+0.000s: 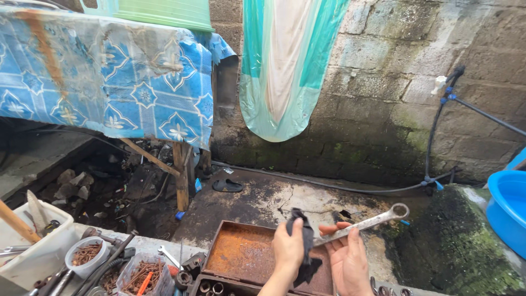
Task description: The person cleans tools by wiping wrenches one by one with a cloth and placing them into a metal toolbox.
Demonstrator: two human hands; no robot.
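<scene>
Wiping: left hand [289, 245] closed on a dark rag [304, 241], pressed to the handle end of the wrench [362, 223].
Right hand [347, 257]: palm up, fingers curled loosely under the wrench shank, propping it.
Wrench: held in the air over the rusty tray [244, 253], ring end up and to the right, free of both hands.
Step, as judged: cleaning, mid-way; next stroke needs the rag drawn along the shank toward the ring.
Edges: tray rim just below the wrists; nail tubs [87, 255] left.
Room: open floor [263, 200] ahead; mossy kerb [466, 246] and blue basin [507, 203] right.
</scene>
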